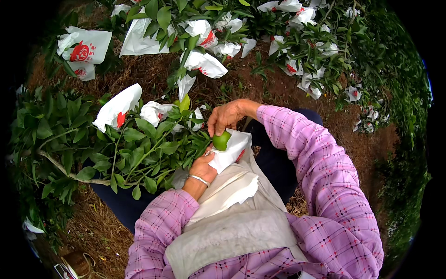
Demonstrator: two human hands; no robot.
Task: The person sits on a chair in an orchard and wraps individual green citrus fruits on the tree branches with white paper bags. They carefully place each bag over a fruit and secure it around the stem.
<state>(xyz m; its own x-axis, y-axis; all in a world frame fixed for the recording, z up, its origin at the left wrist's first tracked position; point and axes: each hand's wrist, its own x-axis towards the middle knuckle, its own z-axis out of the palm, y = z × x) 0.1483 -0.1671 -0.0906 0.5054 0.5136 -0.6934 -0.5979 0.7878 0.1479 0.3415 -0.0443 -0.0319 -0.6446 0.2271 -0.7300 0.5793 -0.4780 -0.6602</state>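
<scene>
A green citrus fruit [221, 141] lies at the mouth of a white paper fruit bag [228, 151] with a red print. The fingers of my right hand [226, 117] are bent over the top of the fruit and touch it; whether they pinch it is unclear. Below, my left hand [204, 166], with a metal bangle at the wrist, holds the bag's lower left edge. Part of the left fingers is hidden by the bag and leaves. More white paper [240, 190] sticks out of the pale cloth apron [230, 237] at my waist.
A leafy citrus branch [101, 181] reaches in from the left, close to my left hand. Bagged fruits [118, 108] hang on it, and several more white bags [205, 64] hang ahead. Dry grass and soil [94, 223] cover the ground. A brown shoe-like object [78, 263] lies at lower left.
</scene>
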